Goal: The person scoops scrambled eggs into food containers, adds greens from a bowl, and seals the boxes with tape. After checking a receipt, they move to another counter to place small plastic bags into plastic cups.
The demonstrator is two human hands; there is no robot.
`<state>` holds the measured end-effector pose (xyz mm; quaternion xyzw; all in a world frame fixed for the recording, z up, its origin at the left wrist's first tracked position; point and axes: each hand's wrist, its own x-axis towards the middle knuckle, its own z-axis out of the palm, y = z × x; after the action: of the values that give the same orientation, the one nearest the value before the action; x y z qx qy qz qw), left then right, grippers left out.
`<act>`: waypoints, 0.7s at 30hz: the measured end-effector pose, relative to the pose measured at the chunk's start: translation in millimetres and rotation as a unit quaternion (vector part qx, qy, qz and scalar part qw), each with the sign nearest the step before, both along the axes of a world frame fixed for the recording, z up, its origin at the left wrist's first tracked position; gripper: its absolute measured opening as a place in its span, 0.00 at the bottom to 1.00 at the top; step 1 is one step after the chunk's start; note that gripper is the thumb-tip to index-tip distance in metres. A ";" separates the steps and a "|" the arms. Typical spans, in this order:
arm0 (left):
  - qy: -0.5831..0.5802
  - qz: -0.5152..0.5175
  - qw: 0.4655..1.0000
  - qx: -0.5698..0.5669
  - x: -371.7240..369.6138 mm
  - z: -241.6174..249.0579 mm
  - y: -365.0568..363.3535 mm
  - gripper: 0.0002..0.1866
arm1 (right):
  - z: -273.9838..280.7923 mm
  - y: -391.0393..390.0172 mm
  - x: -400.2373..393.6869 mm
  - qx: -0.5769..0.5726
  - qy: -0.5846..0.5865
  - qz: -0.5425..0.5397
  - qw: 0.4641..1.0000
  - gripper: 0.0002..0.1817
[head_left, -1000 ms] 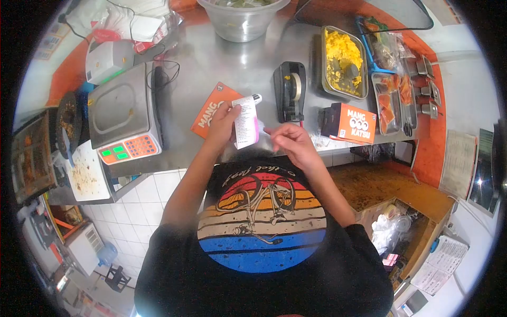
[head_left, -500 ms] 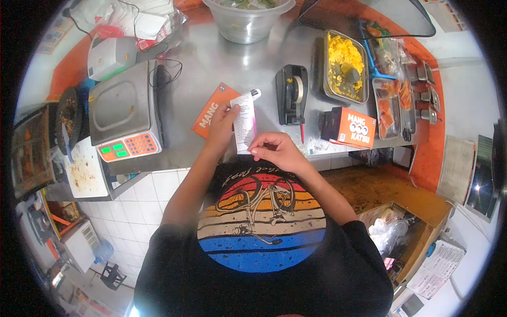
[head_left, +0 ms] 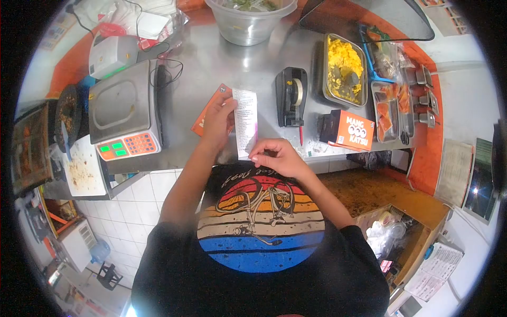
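Note:
A long white printed paper slip (head_left: pixel 244 119) with a pink patch lies between my hands over the metal table's front part. My left hand (head_left: pixel 218 119) is closed on the slip's upper left edge. The fingers of my right hand (head_left: pixel 274 157) pinch its lower right corner. Under my left hand is an orange card or box (head_left: pixel 203 122), mostly covered by the hand. A black tape dispenser (head_left: pixel 292 98) stands to the right of the slip, and an orange and black box (head_left: pixel 348 130) with printed letters is farther right.
On the left is a scale (head_left: pixel 124 113) beside a white device (head_left: pixel 112 57). A clear tub (head_left: pixel 251 26) stands at the back. At the right are a tray of yellow food (head_left: pixel 346 68), trays of orange pieces (head_left: pixel 384 111) and a red pen (head_left: pixel 301 136).
The slip's curled top end has straightened out and the paper lies flatter. My left hand has shifted slightly left and covers more of the orange card.

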<state>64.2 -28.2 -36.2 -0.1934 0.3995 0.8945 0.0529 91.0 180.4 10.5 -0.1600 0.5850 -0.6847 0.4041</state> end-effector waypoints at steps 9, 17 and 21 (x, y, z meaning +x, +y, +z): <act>0.015 0.015 0.999 -0.032 -3.6 12.1 2.4 0.20 | -0.9 2.0 6.5 -0.006 0.012 0.000 1.000 0.04; 0.057 -0.009 0.998 -0.033 -7.0 14.6 -4.0 0.34 | -2.1 3.3 10.4 0.007 0.028 0.002 1.000 0.05; 0.039 -0.014 0.999 -0.022 -7.6 21.8 -4.1 0.28 | -2.7 3.3 12.0 0.004 0.028 0.005 1.000 0.04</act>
<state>56.6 -32.3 -14.4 -0.1539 0.4239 0.8914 0.0449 103.0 183.7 7.8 -0.1808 0.5980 -0.6757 0.3913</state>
